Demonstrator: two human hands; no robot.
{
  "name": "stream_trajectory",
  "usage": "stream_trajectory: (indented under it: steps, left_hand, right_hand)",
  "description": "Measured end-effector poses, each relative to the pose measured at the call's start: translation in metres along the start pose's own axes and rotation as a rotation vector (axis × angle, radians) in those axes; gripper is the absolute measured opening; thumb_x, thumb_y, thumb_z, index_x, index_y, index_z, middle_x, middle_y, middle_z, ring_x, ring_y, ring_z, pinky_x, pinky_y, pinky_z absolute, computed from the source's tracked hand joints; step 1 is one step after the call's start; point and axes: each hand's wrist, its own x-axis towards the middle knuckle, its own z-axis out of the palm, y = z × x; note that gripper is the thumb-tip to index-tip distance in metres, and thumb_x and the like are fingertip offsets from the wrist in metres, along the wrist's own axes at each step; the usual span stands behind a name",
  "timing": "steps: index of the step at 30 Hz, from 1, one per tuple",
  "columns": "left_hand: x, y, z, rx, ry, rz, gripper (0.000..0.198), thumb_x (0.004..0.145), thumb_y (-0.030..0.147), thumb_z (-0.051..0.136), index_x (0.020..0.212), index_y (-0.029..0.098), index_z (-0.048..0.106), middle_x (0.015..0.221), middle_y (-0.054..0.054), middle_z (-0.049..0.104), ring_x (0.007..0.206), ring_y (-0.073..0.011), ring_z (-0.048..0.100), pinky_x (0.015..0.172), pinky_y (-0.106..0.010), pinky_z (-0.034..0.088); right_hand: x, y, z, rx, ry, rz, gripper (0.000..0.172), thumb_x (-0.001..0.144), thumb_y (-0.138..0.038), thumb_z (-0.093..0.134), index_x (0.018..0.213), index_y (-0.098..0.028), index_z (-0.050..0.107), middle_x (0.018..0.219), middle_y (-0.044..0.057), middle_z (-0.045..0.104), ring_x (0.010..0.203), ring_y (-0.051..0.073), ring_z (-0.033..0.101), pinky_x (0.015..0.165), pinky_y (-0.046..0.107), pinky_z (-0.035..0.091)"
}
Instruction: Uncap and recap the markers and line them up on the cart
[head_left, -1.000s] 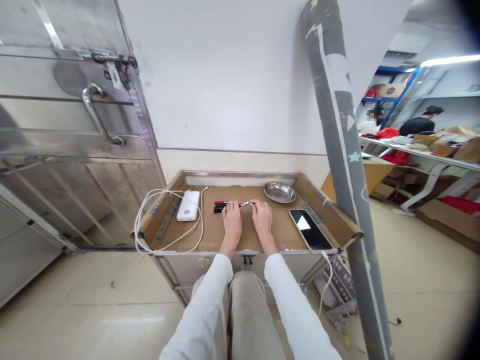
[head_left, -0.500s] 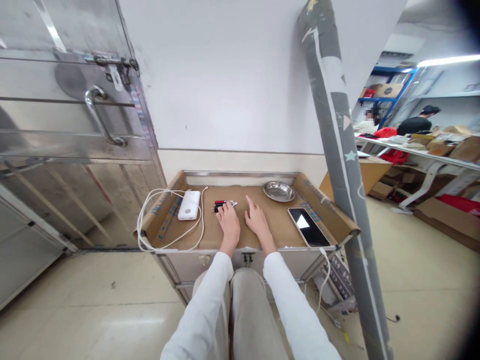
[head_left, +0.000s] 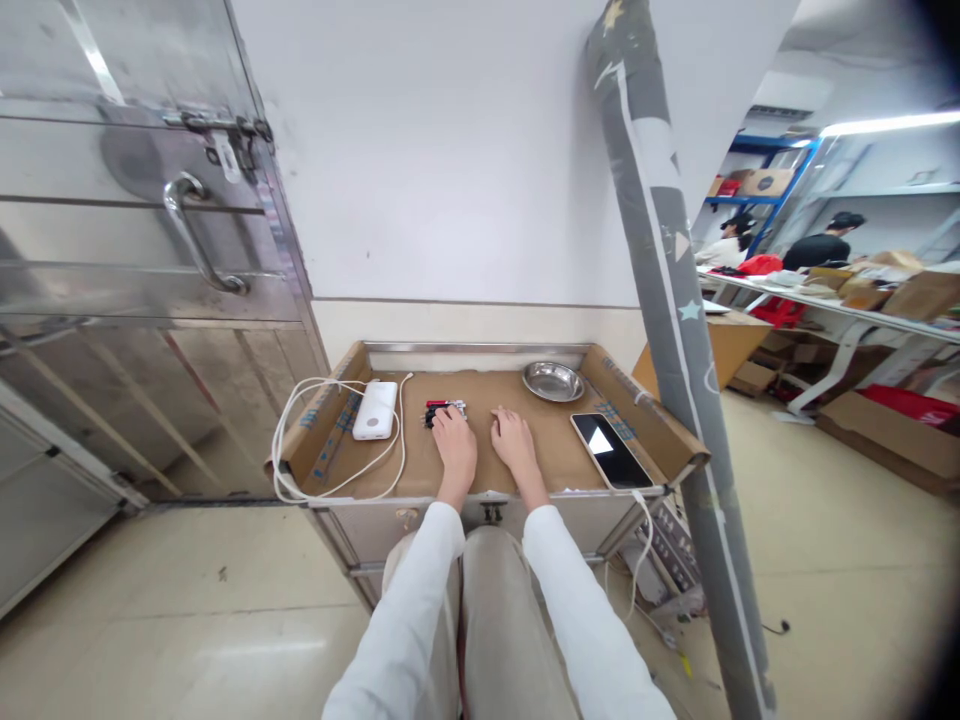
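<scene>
My left hand (head_left: 455, 447) rests on the brown cardboard surface (head_left: 480, 480), its bent fingers over a small black stick (head_left: 431, 416). Just behind that lies a similar red stick (head_left: 437, 404). Silvery ends show on them and they look like lighters, but the fingers partly hide them. To the right, my right hand (head_left: 513, 443) lies palm down on the cardboard, holding nothing, its fingers loosely forward. A white power bank (head_left: 374, 411) with a white cable (head_left: 279, 440) is left of the sticks. Behind my right hand stands a shallow metal dish (head_left: 553, 381).
A phone (head_left: 611, 450) with a plugged-in cable (head_left: 649, 530) lies at the right. Raised cardboard sides (head_left: 649, 410) edge the cart top. A long grey patterned roll (head_left: 675, 270) leans on the wall. Two people sit beyond a cluttered bench (head_left: 832, 295) far right.
My right index finger was stretched forward and is now drawn in and lower. My left fingers have shifted slightly over the sticks. The whole view has turned a little to the right.
</scene>
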Motion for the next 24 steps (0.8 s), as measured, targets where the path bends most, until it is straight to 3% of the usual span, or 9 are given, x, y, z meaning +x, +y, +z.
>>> stream_trajectory:
  steps: [6, 8, 16, 24]
  left_hand:
    - [0.004, 0.002, 0.005, -0.211, -0.139, 0.452, 0.019, 0.087, 0.007, 0.038, 0.094, 0.015, 0.053, 0.095, -0.008, 0.056, 0.092, -0.0188, 0.053, 0.087, -0.032, 0.043]
    - [0.004, 0.003, 0.009, -0.202, -0.197, 0.523, 0.018, 0.088, 0.008, 0.037, 0.092, 0.015, 0.054, 0.092, -0.007, 0.056, 0.090, -0.0186, 0.053, 0.086, -0.033, 0.043]
    - [0.007, 0.004, 0.019, -0.109, -0.190, 0.527, 0.016, 0.088, 0.010, 0.039, 0.090, 0.014, 0.054, 0.092, -0.008, 0.055, 0.090, -0.0205, 0.051, 0.086, -0.036, 0.041]
    - [0.006, 0.004, 0.016, -0.107, -0.183, 0.526, 0.016, 0.088, 0.010, 0.039, 0.090, 0.015, 0.055, 0.091, -0.008, 0.055, 0.092, -0.0210, 0.051, 0.088, -0.037, 0.040]
  right_hand:
    - [0.002, 0.001, 0.000, -0.024, -0.018, 0.009, 0.032, 0.090, -0.015, 0.038, 0.113, -0.014, 0.059, 0.119, 0.013, 0.062, 0.108, 0.020, 0.056, 0.091, 0.030, 0.038]
    - [0.003, 0.001, 0.000, -0.029, -0.016, 0.014, 0.030, 0.090, -0.016, 0.039, 0.112, -0.014, 0.059, 0.119, 0.014, 0.061, 0.107, 0.021, 0.056, 0.091, 0.030, 0.038]
    - [0.004, 0.001, -0.002, -0.009, -0.013, 0.007, 0.030, 0.088, -0.012, 0.040, 0.109, -0.016, 0.060, 0.116, 0.011, 0.063, 0.105, 0.020, 0.056, 0.090, 0.029, 0.037]
    - [0.004, 0.003, -0.001, 0.015, 0.008, 0.010, 0.028, 0.087, -0.012, 0.039, 0.104, -0.017, 0.061, 0.107, 0.010, 0.065, 0.101, 0.019, 0.056, 0.087, 0.029, 0.037]
